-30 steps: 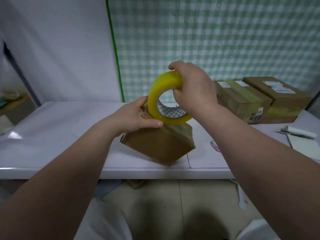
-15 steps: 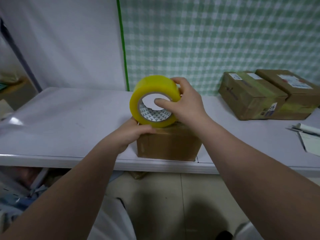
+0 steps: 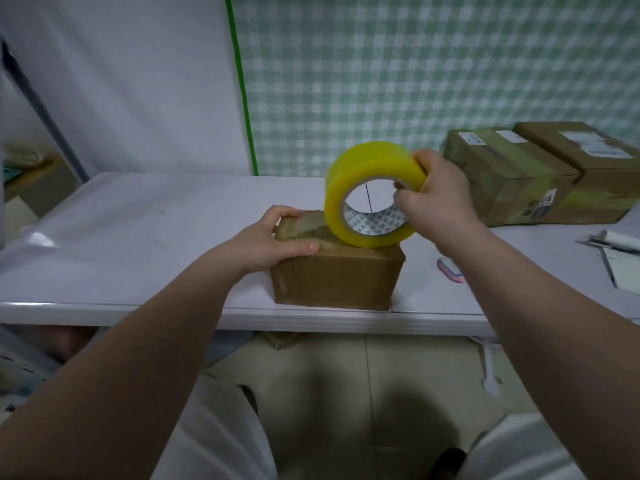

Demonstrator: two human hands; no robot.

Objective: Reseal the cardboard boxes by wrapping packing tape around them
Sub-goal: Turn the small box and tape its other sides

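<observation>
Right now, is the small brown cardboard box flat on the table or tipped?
Flat: the small brown cardboard box rests its whole bottom edge on the white table.

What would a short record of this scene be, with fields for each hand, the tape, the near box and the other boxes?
left hand: grips the left end of the near box
right hand: holds the tape roll, fingers through its core
tape roll: yellow, upright on the near box's top
near box: flat at the table front edge
other boxes: middle box beside far-right box, back right
</observation>
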